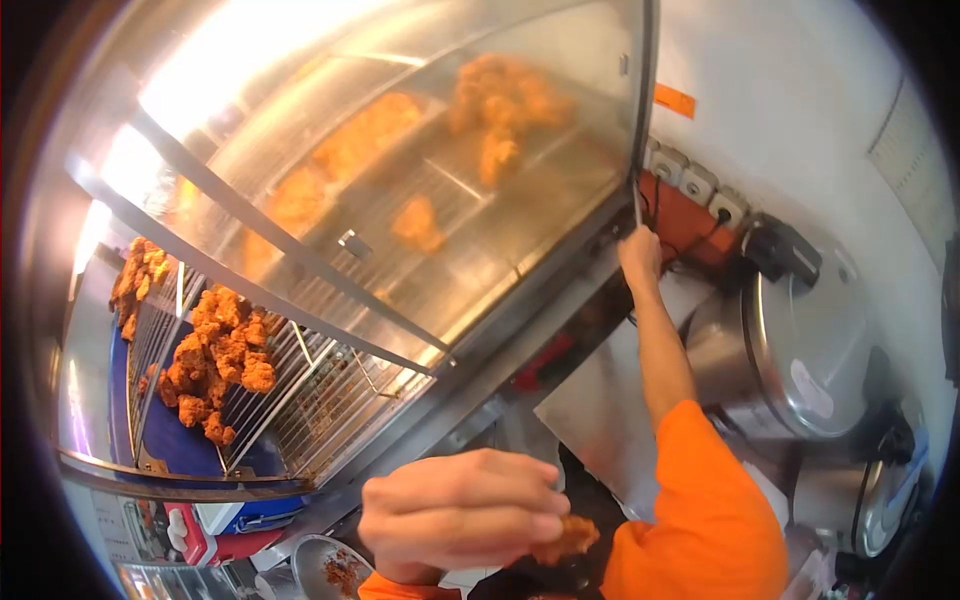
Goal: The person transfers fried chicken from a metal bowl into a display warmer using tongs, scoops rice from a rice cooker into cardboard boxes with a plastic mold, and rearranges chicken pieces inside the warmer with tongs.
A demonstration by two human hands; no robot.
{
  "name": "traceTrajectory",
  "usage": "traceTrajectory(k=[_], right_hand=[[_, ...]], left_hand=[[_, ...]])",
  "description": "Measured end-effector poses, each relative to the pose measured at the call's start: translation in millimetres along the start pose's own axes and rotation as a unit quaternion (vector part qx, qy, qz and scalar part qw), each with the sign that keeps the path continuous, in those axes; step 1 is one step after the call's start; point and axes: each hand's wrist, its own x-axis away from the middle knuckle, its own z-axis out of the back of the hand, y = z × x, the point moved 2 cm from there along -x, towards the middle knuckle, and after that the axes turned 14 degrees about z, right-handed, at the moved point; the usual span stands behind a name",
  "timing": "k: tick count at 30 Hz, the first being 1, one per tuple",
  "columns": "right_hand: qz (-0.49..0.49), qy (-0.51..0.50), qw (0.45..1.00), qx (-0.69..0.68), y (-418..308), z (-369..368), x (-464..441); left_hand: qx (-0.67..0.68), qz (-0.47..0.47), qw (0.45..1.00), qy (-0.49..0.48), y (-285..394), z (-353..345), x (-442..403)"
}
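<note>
My left hand [465, 508] is closed around a small piece of fried chicken [568, 538], which pokes out past the fingertips at the bottom centre. On the right, my right arm reaches out, and my right hand [640, 250] is closed on a thin strip at the edge of the glass door [637, 205], by the cabinet's lower corner. More fried chicken [215, 350] is piled on a wire rack [310, 405] in the uncovered part of the cabinet. Behind the glass, further chicken pieces [500, 105] lie on the racks and look hazy.
Two large metal pots with lids [815, 345] [880, 510] stand at the right, beside wall sockets [697, 182] with a plugged-in cable. A metal bowl [325, 565] holding brown crumbs is at the bottom left, near red and blue containers [265, 512].
</note>
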Motion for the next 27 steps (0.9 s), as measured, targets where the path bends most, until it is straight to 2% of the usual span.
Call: traceTrajectory(k=[2, 6, 8, 10, 12, 13, 15, 20, 23, 27], right_hand=[[0.018, 0.031, 0.999, 0.007, 18.1, -6.6, 1.5], [0.075, 0.019, 0.997, -0.019, 38.6, -3.9, -6.6], [0.111, 0.042, 0.992, -0.029, 51.7, -4.1, -12.5], [0.109, 0.042, 0.993, -0.035, 44.7, 4.3, -12.3], [0.102, 0.007, 0.994, -0.031, 45.3, 4.3, -14.6], [0.105, 0.012, 0.994, -0.033, 41.8, 7.5, -15.9], [0.061, -0.007, 0.994, -0.086, 39.7, 8.6, -10.4], [0.075, -0.016, 0.991, -0.108, 47.7, 5.4, 0.5], [0.083, -0.022, 0.989, -0.121, 48.3, 9.6, 7.4], [0.107, -0.025, 0.984, -0.142, 56.1, 3.0, 14.1]], left_hand=[[-0.086, 0.071, 0.994, -0.018, -11.1, 16.1, 4.3], [-0.111, 0.183, 0.971, 0.104, -49.2, 48.6, 72.2], [-0.073, 0.332, 0.927, 0.159, -64.2, 56.2, 125.5], [-0.009, 0.389, 0.892, 0.228, -84.5, 55.9, 185.4], [0.009, 0.434, 0.856, 0.280, -68.8, 37.7, 204.0], [0.009, 0.429, 0.859, 0.280, -74.0, 35.9, 212.5], [0.023, 0.473, 0.828, 0.302, -80.2, 29.3, 224.1], [0.026, 0.512, 0.793, 0.330, -123.1, 32.0, 207.0], [0.031, 0.484, 0.830, 0.275, -155.7, 33.8, 187.3], [0.039, 0.491, 0.839, 0.232, -178.0, 25.3, 160.6]])
